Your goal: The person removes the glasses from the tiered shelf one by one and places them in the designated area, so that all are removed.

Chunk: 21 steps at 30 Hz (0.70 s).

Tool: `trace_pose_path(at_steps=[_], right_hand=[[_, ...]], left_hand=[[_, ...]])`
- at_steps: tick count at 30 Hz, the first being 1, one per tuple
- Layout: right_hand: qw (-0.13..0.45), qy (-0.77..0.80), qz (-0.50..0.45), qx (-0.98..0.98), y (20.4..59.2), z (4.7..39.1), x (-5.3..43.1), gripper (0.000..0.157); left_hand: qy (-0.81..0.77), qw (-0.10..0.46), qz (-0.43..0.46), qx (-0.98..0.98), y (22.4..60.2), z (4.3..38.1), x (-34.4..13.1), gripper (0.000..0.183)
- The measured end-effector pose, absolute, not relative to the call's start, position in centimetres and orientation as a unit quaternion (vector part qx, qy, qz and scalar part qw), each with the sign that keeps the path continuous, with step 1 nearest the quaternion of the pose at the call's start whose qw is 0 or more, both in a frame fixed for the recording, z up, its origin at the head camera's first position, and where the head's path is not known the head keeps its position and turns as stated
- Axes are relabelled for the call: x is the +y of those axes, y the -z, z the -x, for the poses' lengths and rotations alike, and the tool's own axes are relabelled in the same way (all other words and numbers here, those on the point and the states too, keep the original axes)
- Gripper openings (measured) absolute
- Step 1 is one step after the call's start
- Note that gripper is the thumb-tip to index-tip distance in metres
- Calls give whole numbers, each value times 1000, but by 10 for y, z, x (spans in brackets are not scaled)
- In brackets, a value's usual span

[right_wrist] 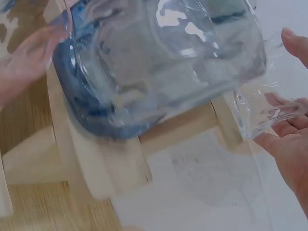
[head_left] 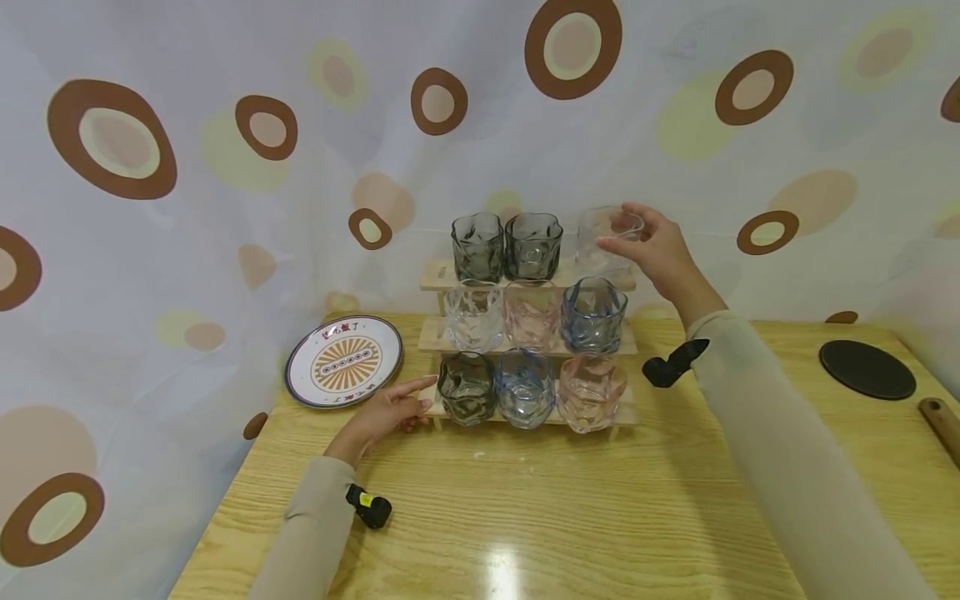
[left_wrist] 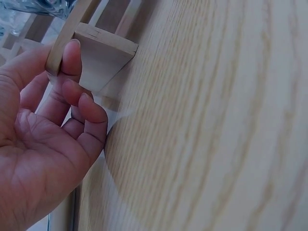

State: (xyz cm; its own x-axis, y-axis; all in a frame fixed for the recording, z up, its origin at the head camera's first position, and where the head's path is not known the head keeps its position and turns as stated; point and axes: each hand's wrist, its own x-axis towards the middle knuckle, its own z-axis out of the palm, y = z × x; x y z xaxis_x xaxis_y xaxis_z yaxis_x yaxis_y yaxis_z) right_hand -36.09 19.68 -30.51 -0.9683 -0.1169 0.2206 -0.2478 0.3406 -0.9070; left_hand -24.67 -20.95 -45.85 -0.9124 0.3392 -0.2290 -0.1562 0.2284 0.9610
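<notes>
- Plate (head_left: 345, 362) left of the rack (head_left: 432, 335); disc (head_left: 867, 369) and wooden handle (head_left: 939, 423) far right.
- Blue glass (head_left: 594, 318) stands a tier below, before the clear glass (head_left: 598, 246) at the top tier's right end.
- Right hand (head_left: 660, 254) reaches high, thumb and fingers clamped on clear glass.
- Left hand (head_left: 386, 414) low, pinching the rack's bottom tier.

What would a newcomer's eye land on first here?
Probably the stepped wooden rack of mostly tinted glasses at centre, where the right grip holds a clear glass at top right. Then the brown-ringed backdrop behind, and the sunburst plate at left, beside the left grip on the rack's bottom step.
</notes>
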Motion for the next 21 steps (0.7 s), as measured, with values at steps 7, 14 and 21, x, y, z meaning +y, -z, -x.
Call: trace_pose_path(at_steps=[7,14,21], right_hand=[[81,-579,-107,-805,306,358,224,76],[74,-582,-90,-805,306,350,249,77],[83,-588,-78,-801,314,343,268,76]], left_hand=[[-611,195,-43,766,457,245,-208,52],[-615,200,-41,762,455,244,-209,54],[-617,198,-48,760,456,243,-209,55]])
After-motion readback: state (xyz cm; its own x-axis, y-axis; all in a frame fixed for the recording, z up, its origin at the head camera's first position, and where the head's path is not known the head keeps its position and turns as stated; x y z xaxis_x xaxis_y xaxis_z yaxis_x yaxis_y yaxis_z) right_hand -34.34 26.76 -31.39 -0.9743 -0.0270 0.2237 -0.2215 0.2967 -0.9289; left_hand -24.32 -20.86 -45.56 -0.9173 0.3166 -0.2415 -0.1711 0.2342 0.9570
